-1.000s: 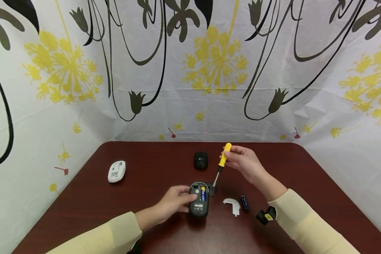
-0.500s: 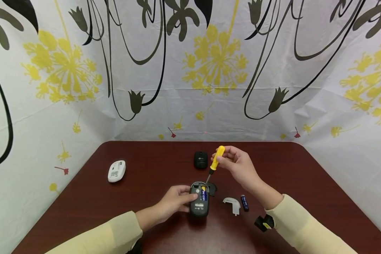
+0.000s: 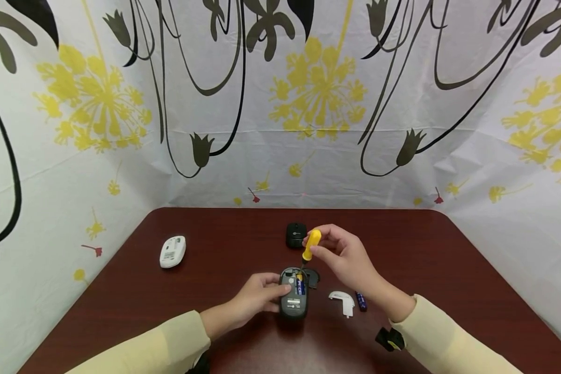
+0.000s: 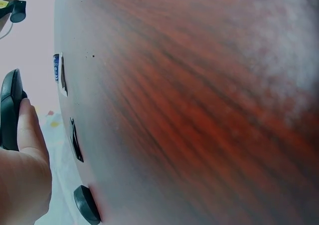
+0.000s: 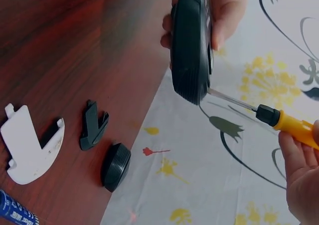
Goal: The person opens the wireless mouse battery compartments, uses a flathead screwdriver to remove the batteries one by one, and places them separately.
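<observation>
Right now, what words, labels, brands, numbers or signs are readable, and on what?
None reads clearly.
Held mouse: label print too small.
Inserted battery: lettering blurred.
Loose battery: white lettering blurred.
White mouse: label too small.
Far black mouse: mark too small.
Wrist camera: yellow patch, unreadable.

Flowered cloth [image 3: 271, 114] hangs behind table [image 3: 229, 249] and white mouse [image 3: 172, 252]

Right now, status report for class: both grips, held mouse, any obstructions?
Left grip holds dark mouse, battery showing. Right grip pinches yellow screwdriver, tip at mouse's far end. Nothing visible blocks it.
</observation>
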The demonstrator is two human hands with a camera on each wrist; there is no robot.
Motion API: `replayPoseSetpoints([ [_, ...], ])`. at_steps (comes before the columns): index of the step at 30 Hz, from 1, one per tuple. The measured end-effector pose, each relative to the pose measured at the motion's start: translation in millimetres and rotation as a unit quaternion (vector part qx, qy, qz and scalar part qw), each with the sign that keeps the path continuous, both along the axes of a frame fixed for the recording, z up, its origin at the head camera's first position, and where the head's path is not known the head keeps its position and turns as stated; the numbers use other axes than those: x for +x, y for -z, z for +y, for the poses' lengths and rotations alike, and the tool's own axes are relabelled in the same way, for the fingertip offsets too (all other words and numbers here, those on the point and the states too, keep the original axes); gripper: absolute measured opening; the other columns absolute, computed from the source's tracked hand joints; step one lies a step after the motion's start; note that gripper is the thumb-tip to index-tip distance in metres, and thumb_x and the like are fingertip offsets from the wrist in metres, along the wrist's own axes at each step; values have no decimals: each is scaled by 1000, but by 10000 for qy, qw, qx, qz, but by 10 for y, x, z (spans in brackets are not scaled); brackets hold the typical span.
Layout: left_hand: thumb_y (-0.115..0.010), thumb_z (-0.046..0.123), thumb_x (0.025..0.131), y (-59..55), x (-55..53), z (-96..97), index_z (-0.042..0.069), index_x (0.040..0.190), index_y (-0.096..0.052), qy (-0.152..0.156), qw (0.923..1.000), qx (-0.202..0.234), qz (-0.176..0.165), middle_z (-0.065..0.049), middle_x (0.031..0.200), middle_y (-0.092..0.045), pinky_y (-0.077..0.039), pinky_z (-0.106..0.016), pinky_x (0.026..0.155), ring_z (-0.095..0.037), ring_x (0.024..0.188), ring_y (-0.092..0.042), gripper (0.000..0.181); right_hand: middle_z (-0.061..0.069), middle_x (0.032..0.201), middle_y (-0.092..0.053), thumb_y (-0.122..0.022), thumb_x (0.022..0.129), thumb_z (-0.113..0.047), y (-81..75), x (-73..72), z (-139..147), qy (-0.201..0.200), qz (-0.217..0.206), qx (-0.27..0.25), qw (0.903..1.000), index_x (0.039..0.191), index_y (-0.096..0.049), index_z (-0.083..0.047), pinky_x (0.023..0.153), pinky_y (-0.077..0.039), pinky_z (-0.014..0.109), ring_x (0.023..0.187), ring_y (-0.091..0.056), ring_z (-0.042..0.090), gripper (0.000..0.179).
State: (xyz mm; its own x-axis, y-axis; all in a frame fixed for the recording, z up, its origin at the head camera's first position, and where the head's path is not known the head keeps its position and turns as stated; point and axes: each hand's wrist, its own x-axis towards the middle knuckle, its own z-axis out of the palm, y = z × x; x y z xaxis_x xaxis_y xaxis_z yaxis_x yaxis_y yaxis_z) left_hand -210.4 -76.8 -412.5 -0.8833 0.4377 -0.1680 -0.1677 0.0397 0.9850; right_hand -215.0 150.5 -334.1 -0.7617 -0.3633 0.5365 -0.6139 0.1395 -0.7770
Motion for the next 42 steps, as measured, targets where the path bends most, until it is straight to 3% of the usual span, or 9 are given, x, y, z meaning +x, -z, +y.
replayPoseSetpoints([
  [7,-65,19,94,-15,-14,-1,-9,119,-58,45,10000,22,19,-14,104,-68,-58,-38,75,-22,94,-67,38,2,101,-68,-67,89,4,16,95,-58,-307,766,324,9961,108,-62,-4,70,-57,31,85,-66,20,22],
  [23,-65,19,95,9,-2,-8,-10,119,-58,94,9999,-66,40,-14,105,-68,-58,-38,75,-21,93,-67,38,12,106,-69,-62,90,8,79,42,-69,-373,1008,454,9932,117,-63,-1,73,-57,29,89,-69,23,29],
  [29,-66,19,94,-1,10,2,-9,121,-57,100,9997,-211,-17,-15,107,-68,-58,-37,73,-21,93,-66,40,8,102,-69,-61,94,0,68,-17,-33,-212,565,411,9973,113,-65,-6,73,-57,31,85,-68,20,21],
  [33,-66,18,94,16,24,-3,-9,122,-57,93,9997,-221,-42,-15,106,-69,-58,-37,72,-22,93,-67,40,10,102,-69,-59,96,-3,53,-76,-17,-209,189,345,9990,111,-65,-4,79,-56,33,91,-68,24,16],
  [37,-66,17,94,25,40,-7,-9,122,-57,102,9996,-269,-15,-15,106,-69,-58,-37,71,-22,92,-67,40,18,105,-68,-58,98,-8,46,-151,8,-230,-557,87,9981,113,-62,1,82,-55,36,97,-67,29,18],
  [42,-66,16,93,1,66,1,-9,123,-56,85,9994,-335,41,-15,106,-68,-58,-38,70,-22,91,-67,40,26,110,-65,-58,99,-13,48,-268,54,-183,-1637,-436,9854,119,-58,6,83,-55,41,100,-66,29,28],
])
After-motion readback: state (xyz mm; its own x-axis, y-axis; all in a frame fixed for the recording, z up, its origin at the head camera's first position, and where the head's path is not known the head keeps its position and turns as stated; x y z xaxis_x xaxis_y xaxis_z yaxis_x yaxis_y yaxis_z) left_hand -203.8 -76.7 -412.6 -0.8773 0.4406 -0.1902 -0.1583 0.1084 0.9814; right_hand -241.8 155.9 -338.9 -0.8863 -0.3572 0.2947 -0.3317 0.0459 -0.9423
